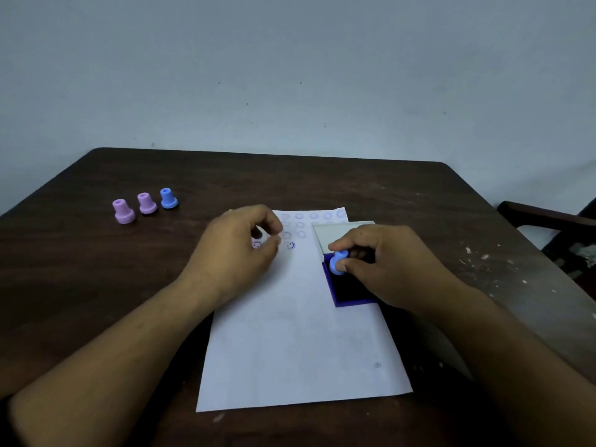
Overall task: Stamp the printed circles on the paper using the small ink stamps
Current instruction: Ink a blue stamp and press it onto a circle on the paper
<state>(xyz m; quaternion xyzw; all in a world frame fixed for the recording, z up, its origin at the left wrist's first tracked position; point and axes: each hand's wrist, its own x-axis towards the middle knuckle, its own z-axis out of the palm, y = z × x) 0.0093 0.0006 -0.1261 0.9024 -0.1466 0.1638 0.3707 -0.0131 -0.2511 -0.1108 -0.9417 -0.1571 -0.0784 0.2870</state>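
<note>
Over on the far left of the dark brown counter [96, 285] stand three spare stamps in a short row, all upright on their wide bases: a lilac stamp [123, 211], a pink-lilac stamp [147, 203] just beside it, and a blue stamp [168, 198] at the row's right end, each a stubby plastic peg with a narrow hollow top flaring to a round foot. Moving right, the left hand [238, 250] hovers over the upper left part of the white paper [296, 343], fingers loosely curled with thumb and fingertips close together, and whether that grip pinches anything I cannot tell. Under and just beyond those fingers sit rows of faint printed circles [300, 225], pale violet rings near the sheet's far edge. Two circles carry marks: a pinkish stamped face [257, 244] partly hidden below the left hand, and a blue smiley [291, 245] in clear view to its right. The paper itself lies lengthwise toward the person, its near half blank. Further right, an open ink pad [346, 290] rests on the sheet's right edge, deep blue tray with a dark inked centre, its pale lid [332, 235] tilted up behind. The right hand [383, 269] is over the pad, its grip clamped on a light blue stamp [339, 261], fingers and thumb pinched round it, its round base showing at the pad's far left corner.
</note>
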